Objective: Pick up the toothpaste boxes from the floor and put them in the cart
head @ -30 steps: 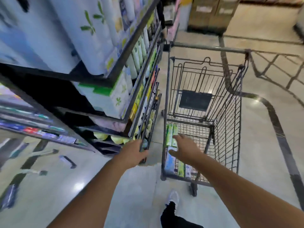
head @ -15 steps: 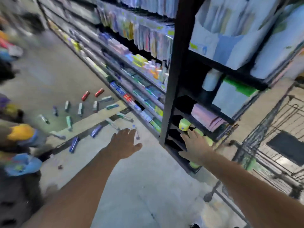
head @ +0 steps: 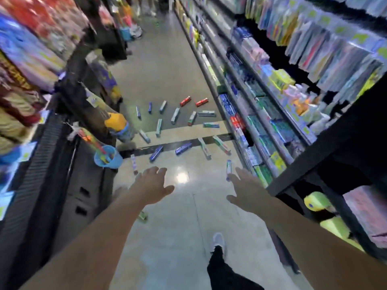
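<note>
Toothpaste boxes (head: 175, 116): scattered flat on the aisle floor ahead of both hands, pointing every which way; most are blue, green or pale, none is held
Red boxes (head: 185, 101): two lie side by side at the far edge of the scatter, close to the right-hand shelving
Blue boxes (head: 183, 148): two dark blue ones lie on or just beside the dark stripe that crosses the floor
Nearest boxes: one pale box (head: 228, 168) lies just beyond the right fingertips, another (head: 134, 163) just beyond the left hand; a green box end (head: 143, 216) shows beside the left forearm
Left hand (head: 154, 185): stretched forward palm down above the floor, fingers (head: 156, 171) spread apart, nothing in them
Right hand (head: 247, 190): stretched forward palm down, fingers (head: 240, 173) loosely apart, thumb out to the side, holding nothing
Floor (head: 167, 248): pale glossy tile with a bright light reflection between the two hands
Foot (head: 218, 241): a grey shoe and a dark trouser leg on the floor below the right forearm
Right shelving (head: 261, 114): long rows of boxed toothpaste and hanging packs running down the aisle; blurred
Left shelving (head: 41, 80): colourful packaged goods, badly blurred
Blue bucket (head: 107, 156): hangs at the left display, holding some bright items
Cart: out of sight in this view
</note>
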A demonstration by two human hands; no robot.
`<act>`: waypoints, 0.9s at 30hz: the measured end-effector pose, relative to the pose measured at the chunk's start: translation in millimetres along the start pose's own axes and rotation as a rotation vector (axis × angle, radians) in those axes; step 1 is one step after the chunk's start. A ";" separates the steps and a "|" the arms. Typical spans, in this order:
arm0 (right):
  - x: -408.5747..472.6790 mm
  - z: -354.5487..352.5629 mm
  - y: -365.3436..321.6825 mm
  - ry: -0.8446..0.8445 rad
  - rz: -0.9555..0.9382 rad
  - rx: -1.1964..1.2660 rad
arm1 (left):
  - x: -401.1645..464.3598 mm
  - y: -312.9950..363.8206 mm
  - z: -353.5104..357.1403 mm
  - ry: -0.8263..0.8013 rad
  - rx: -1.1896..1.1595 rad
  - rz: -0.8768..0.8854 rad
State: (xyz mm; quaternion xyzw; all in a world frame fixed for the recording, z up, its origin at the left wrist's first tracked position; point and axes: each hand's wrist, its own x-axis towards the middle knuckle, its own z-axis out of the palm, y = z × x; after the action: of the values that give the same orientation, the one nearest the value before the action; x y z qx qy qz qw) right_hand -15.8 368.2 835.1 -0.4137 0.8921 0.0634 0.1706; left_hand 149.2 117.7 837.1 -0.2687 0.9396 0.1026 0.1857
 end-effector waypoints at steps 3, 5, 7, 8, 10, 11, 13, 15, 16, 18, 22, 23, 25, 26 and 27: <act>52.4 -14.1 7.5 -0.030 -0.049 -0.027 | 30.0 -11.7 -10.9 -0.022 0.006 -0.065; 83.8 -24.2 15.6 -0.068 -0.074 -0.023 | 52.2 -15.2 -18.3 -0.044 -0.036 -0.106; 113.5 -32.2 25.3 -0.083 -0.092 -0.029 | 74.4 -15.8 -26.4 -0.041 -0.049 -0.134; 129.2 -35.5 30.8 -0.086 -0.101 -0.037 | 86.0 -15.5 -30.4 -0.032 -0.047 -0.147; 161.0 -41.3 41.9 -0.097 -0.116 -0.060 | 108.4 -15.2 -37.7 -0.019 -0.050 -0.167; 175.8 -44.3 47.2 -0.103 -0.122 -0.073 | 118.1 -15.3 -40.5 -0.020 -0.060 -0.178; 203.8 -47.9 56.4 -0.117 -0.127 -0.084 | 135.5 -16.9 -42.7 -0.030 -0.081 -0.203; 227.9 -50.1 62.1 -0.141 -0.128 -0.082 | 152.1 -21.2 -42.0 -0.041 -0.084 -0.217; 239.3 -50.5 64.1 -0.147 -0.129 -0.084 | 160.3 -24.1 -41.4 -0.046 -0.086 -0.226; 260.7 -50.2 66.0 -0.153 -0.132 -0.100 | 176.5 -30.5 -40.5 -0.064 -0.094 -0.246; 304.5 -46.1 61.7 -0.185 -0.114 -0.104 | 216.0 -50.2 -34.7 -0.112 -0.106 -0.265; 316.4 -44.7 59.9 -0.188 -0.107 -0.103 | 228.6 -56.7 -33.0 -0.116 -0.105 -0.261; 341.6 -43.3 55.6 -0.193 -0.092 -0.098 | 255.2 -69.0 -31.5 -0.126 -0.101 -0.247; 354.7 -42.8 53.5 -0.197 -0.080 -0.097 | 269.1 -74.7 -31.5 -0.131 -0.099 -0.238; 368.1 -42.3 51.8 -0.198 -0.067 -0.094 | 283.9 -80.2 -32.0 -0.135 -0.095 -0.229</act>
State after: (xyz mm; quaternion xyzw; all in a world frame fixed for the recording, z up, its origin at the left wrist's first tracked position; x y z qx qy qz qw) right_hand -286.5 127.4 741.8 -0.4423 0.8526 0.1402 0.2404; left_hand -39.9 -91.1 744.0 -0.3750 0.8822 0.1431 0.2461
